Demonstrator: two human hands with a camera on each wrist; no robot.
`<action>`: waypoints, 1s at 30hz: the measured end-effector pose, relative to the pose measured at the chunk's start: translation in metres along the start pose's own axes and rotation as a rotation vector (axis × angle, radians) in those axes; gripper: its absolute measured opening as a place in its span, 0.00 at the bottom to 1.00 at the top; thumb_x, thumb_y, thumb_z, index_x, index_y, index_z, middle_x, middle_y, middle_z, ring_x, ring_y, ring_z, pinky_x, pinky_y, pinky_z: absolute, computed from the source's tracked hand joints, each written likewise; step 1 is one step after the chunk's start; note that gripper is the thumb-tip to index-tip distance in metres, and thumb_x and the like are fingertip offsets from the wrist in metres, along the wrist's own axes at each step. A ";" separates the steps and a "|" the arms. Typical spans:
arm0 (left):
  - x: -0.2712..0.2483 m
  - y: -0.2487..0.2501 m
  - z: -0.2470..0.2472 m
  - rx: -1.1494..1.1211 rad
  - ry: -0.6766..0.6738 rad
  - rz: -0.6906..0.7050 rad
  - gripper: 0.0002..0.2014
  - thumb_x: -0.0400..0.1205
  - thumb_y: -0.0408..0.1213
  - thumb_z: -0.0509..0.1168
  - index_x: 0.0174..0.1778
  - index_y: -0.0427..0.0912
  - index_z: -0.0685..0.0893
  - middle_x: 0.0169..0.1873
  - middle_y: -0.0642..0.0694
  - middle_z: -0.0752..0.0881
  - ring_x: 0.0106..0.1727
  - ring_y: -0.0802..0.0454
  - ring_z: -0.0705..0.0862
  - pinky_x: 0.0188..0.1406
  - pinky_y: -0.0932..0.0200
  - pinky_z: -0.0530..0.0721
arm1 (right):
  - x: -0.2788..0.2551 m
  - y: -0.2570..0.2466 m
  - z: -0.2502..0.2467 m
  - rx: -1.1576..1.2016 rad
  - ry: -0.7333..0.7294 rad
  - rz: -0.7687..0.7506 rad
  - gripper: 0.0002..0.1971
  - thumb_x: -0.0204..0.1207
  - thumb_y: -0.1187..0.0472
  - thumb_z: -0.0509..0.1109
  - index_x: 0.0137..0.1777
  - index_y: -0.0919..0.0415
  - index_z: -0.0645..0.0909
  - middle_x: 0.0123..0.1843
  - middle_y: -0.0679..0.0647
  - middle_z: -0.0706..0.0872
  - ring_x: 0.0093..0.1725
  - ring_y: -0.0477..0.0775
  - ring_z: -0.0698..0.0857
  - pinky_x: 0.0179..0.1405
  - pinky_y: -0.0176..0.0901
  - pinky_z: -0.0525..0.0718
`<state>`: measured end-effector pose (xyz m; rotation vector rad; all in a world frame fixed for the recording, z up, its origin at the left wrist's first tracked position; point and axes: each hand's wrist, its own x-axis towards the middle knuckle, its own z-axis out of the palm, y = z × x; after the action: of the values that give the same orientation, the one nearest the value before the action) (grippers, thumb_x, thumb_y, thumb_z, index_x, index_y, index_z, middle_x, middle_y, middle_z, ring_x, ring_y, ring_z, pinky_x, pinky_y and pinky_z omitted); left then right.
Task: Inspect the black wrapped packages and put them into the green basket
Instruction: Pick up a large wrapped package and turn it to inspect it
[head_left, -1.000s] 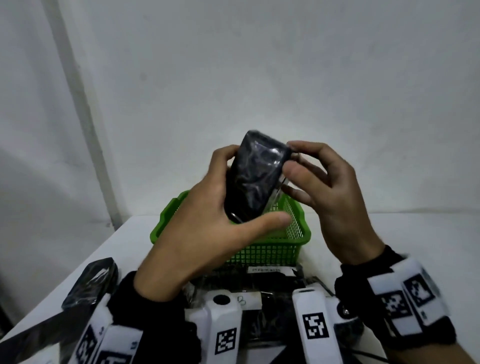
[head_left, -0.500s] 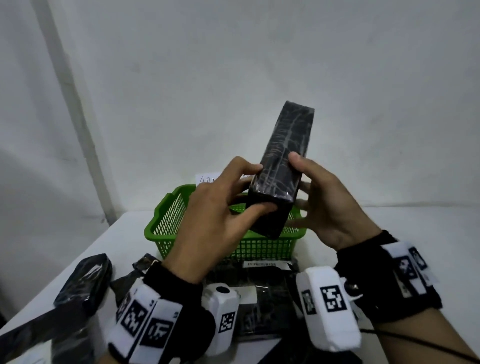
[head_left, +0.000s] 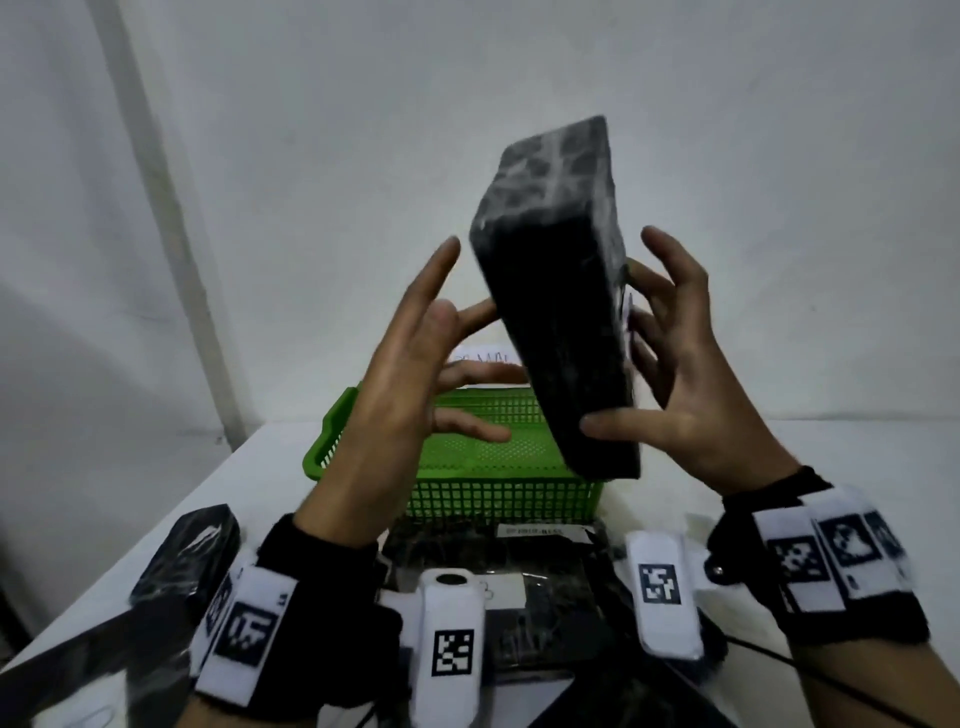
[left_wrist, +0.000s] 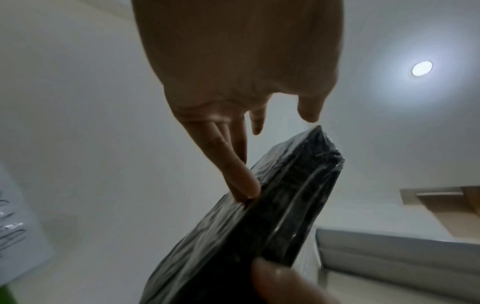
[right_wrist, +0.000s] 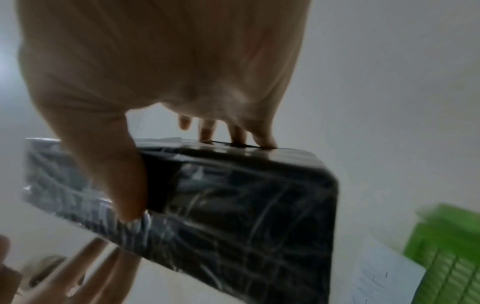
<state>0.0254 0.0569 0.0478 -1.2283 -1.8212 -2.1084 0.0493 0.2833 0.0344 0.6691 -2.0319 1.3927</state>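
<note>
I hold one black wrapped package (head_left: 561, 312) upright and tilted in the air above the green basket (head_left: 467, 499). My right hand (head_left: 660, 379) grips it, thumb on the near face low down and fingers behind the far side; the right wrist view shows the same package (right_wrist: 233, 195). My left hand (head_left: 431, 364) has its fingers spread and straight, and their tips touch the package's left side. In the left wrist view one fingertip (left_wrist: 244, 185) touches the package (left_wrist: 259, 226) at its edge. The part of the basket's floor that shows is bare.
More black wrapped packages lie on the white table: one at the left (head_left: 192, 545) and flat ones in front of the basket (head_left: 519, 571) under my wrists. A white sheet with writing (head_left: 483, 358) stands behind the basket. The wall is close behind.
The package has risen and turned, with a broader face now toward me. My left hand has let go of its grip and spread its fingers; my right hand keeps hold.
</note>
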 end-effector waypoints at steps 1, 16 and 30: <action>0.000 0.002 -0.002 -0.028 -0.007 -0.007 0.37 0.79 0.68 0.58 0.84 0.61 0.62 0.72 0.50 0.83 0.56 0.46 0.90 0.31 0.54 0.89 | -0.001 0.001 0.001 -0.036 -0.015 -0.028 0.64 0.57 0.71 0.83 0.87 0.50 0.47 0.85 0.44 0.65 0.83 0.47 0.70 0.80 0.43 0.71; -0.001 0.000 -0.002 0.097 0.030 -0.060 0.18 0.79 0.50 0.63 0.64 0.51 0.81 0.50 0.48 0.89 0.44 0.56 0.92 0.35 0.65 0.87 | 0.002 0.033 0.021 -0.450 0.063 0.051 0.61 0.70 0.43 0.82 0.87 0.38 0.36 0.91 0.41 0.43 0.90 0.46 0.45 0.88 0.64 0.54; 0.037 -0.012 -0.017 0.056 0.347 -0.116 0.18 0.82 0.48 0.67 0.65 0.49 0.72 0.36 0.54 0.88 0.25 0.58 0.82 0.14 0.64 0.74 | 0.001 0.034 -0.019 -0.177 0.352 0.333 0.57 0.38 0.45 0.91 0.73 0.32 0.71 0.70 0.56 0.77 0.64 0.54 0.85 0.68 0.57 0.85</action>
<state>-0.0148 0.0610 0.0617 -0.7037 -1.8137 -2.1469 0.0289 0.3118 0.0184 0.0024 -2.0029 1.3723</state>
